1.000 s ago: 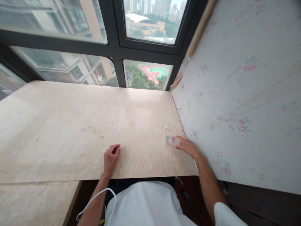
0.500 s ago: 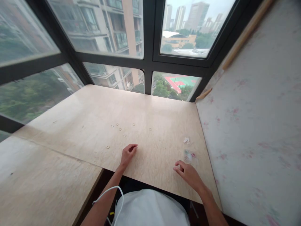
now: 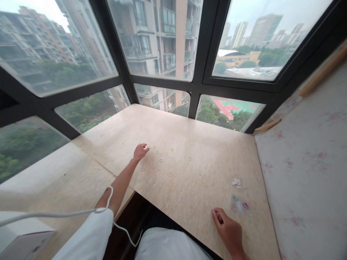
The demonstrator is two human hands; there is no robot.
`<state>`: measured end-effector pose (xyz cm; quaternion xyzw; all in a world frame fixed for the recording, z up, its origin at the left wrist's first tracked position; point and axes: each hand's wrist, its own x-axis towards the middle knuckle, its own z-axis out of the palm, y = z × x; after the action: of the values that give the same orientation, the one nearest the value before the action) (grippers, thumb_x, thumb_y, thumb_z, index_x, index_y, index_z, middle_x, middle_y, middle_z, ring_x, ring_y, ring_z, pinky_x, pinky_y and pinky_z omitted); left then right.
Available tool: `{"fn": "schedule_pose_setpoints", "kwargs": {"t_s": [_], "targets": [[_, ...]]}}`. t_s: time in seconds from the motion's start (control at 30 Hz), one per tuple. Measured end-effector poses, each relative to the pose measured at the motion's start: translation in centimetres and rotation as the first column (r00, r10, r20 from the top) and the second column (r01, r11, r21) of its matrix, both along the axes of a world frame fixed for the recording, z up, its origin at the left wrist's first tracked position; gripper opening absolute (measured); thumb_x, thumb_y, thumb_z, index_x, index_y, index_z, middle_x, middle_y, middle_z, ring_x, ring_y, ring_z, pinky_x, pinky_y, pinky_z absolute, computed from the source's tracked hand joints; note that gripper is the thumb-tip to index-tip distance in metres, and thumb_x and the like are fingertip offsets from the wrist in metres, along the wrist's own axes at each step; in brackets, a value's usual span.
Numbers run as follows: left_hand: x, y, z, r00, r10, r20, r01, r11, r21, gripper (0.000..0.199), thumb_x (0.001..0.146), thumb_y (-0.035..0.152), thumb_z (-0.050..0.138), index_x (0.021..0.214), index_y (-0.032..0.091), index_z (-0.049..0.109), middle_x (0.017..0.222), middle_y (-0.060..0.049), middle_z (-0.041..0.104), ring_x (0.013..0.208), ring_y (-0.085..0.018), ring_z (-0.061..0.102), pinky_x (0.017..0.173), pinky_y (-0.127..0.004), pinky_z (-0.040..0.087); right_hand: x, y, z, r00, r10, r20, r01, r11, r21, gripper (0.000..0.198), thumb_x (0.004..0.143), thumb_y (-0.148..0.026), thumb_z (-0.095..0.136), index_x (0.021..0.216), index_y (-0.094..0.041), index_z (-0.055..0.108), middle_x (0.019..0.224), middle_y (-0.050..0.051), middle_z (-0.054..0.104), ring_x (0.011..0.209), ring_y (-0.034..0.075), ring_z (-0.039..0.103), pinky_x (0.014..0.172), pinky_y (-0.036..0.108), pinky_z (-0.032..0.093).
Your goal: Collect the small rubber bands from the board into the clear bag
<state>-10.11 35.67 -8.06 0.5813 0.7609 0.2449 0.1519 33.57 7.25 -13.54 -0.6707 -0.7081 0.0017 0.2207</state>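
Observation:
Several thin, pale small rings lie scattered on the wooden tabletop (image 3: 184,137). My left hand (image 3: 140,151) reaches over the table at the left end of the group, its thumb and forefinger slightly apart beside one ring (image 3: 150,147). Closest to my left forearm lies another ring (image 3: 142,169), and the farthest right one (image 3: 190,159) sits by itself. My right hand (image 3: 229,229) rests near the front edge with curled fingers; whatever may be inside them is hidden. Just beyond it lies a clear plastic packet (image 3: 240,205) with coloured print.
Small white scraps (image 3: 236,182) lie beyond the packet. A white cable (image 3: 54,215) runs across my left arm. At lower left is a white box (image 3: 32,243). Windows with dark frames (image 3: 199,86) border the back, and a flowered wall (image 3: 306,173) stands on the right.
My left hand has moved forward and left to the rings, its fingers parting slightly. The view has turned left. My right hand is more tightly curled, still near the packet.

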Motion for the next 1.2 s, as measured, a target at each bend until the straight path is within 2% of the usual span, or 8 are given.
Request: {"fn": "schedule_pose_setpoints", "kwargs": {"t_s": [0.23, 0.47, 0.67, 0.83, 1.0, 1.03, 1.13, 1.2], "targets": [[0.1, 1.6, -0.5, 0.969, -0.13, -0.209, 0.095, 0.981, -0.169, 0.027, 0.074, 0.035, 0.057, 0.088, 0.015, 0.069, 0.103, -0.013, 0.06, 0.088, -0.023, 0.057, 0.073, -0.029, 0.042, 0.4, 0.3, -0.1, 0.999, -0.041, -0.035, 0.041, 0.999, -0.014, 0.057, 0.094, -0.053, 0.025, 0.079, -0.022, 0.071, 0.054, 0.004, 0.064, 0.043, 0.016, 0.06, 0.042, 0.023, 0.037], [0.3, 2.6, 0.2, 0.95, -0.203, -0.236, 0.144, 0.959, -0.244, 0.013, 0.069, 0.025, 0.058, 0.074, 0.016, 0.066, 0.092, -0.012, 0.064, 0.089, -0.026, 0.058, 0.075, -0.032, 0.042, 0.5, 0.4, -0.3, 0.994, -0.06, -0.094, 0.057, 0.998, -0.032, 0.055, 0.093, -0.054, 0.027, 0.081, -0.021, 0.07, 0.057, 0.004, 0.065, 0.046, 0.016, 0.061, 0.043, 0.022, 0.039], [-0.5, 2.4, 0.7, 0.983, -0.164, -0.081, 0.139, 0.959, -0.248, 0.009, 0.06, 0.022, 0.063, 0.057, 0.015, 0.06, 0.077, -0.011, 0.064, 0.086, -0.026, 0.058, 0.074, -0.032, 0.042, 0.5, 0.3, -0.2, 0.994, -0.058, -0.096, 0.056, 0.998, -0.025, 0.056, 0.093, -0.054, 0.028, 0.081, -0.021, 0.071, 0.055, 0.004, 0.064, 0.043, 0.015, 0.059, 0.043, 0.022, 0.037], [0.7, 0.6, 1.3, 0.958, -0.138, 0.252, 0.185, 0.968, -0.172, 0.024, 0.065, 0.037, 0.061, 0.061, 0.013, 0.06, 0.059, -0.005, 0.056, 0.063, -0.017, 0.055, 0.061, -0.028, 0.042, 0.5, 0.3, -0.3, 0.996, -0.057, -0.066, 0.055, 0.998, -0.029, 0.055, 0.094, -0.053, 0.028, 0.082, -0.021, 0.071, 0.055, 0.004, 0.064, 0.043, 0.015, 0.059, 0.043, 0.022, 0.036], [5.0, -2.4, 2.4, 0.782, -0.207, 0.588, 0.271, 0.962, -0.022, 0.036, 0.072, 0.05, 0.054, 0.072, 0.013, 0.057, 0.067, -0.003, 0.054, 0.055, -0.009, 0.047, 0.057, -0.025, 0.042, 0.3, 0.4, 0.0, 0.997, -0.058, -0.058, 0.055, 0.997, -0.047, 0.054, 0.094, -0.051, 0.028, 0.083, -0.021, 0.071, 0.056, 0.003, 0.065, 0.046, 0.015, 0.06, 0.045, 0.021, 0.036], [6.1, -3.0, 2.7, 0.713, -0.225, 0.664, 0.294, 0.956, 0.008, 0.035, 0.071, 0.049, 0.056, 0.071, 0.014, 0.056, 0.068, -0.003, 0.053, 0.055, -0.009, 0.046, 0.056, -0.024, 0.042, 0.3, 0.4, 0.1, 0.996, -0.059, -0.062, 0.055, 0.997, -0.057, 0.054, 0.095, -0.051, 0.028, 0.083, -0.021, 0.071, 0.057, 0.004, 0.065, 0.046, 0.015, 0.06, 0.045, 0.021, 0.035], [10.0, -4.6, 3.7, 0.409, -0.227, 0.884, 0.359, 0.931, 0.072, 0.027, 0.069, 0.039, 0.063, 0.067, 0.015, 0.052, 0.067, -0.002, 0.05, 0.053, -0.008, 0.043, 0.052, -0.023, 0.039, 0.2, 0.5, 0.4, 0.995, -0.065, -0.081, 0.058, 0.995, -0.083, 0.052, 0.095, -0.049, 0.029, 0.084, -0.02, 0.07, 0.057, 0.004, 0.066, 0.047, 0.014, 0.06, 0.046, 0.021, 0.034], [12.7, -5.4, 4.3, 0.298, -0.216, 0.93, 0.401, 0.912, 0.083, 0.025, 0.069, 0.035, 0.063, 0.065, 0.015, 0.049, 0.066, -0.001, 0.048, 0.053, -0.007, 0.042, 0.051, -0.023, 0.038, 0.2, 0.5, 0.5, 0.993, -0.069, -0.099, 0.06, 0.994, -0.091, 0.05, 0.095, -0.048, 0.03, 0.084, -0.02, 0.07, 0.057, 0.004, 0.066, 0.048, 0.014, 0.061, 0.047, 0.021, 0.034]]}}
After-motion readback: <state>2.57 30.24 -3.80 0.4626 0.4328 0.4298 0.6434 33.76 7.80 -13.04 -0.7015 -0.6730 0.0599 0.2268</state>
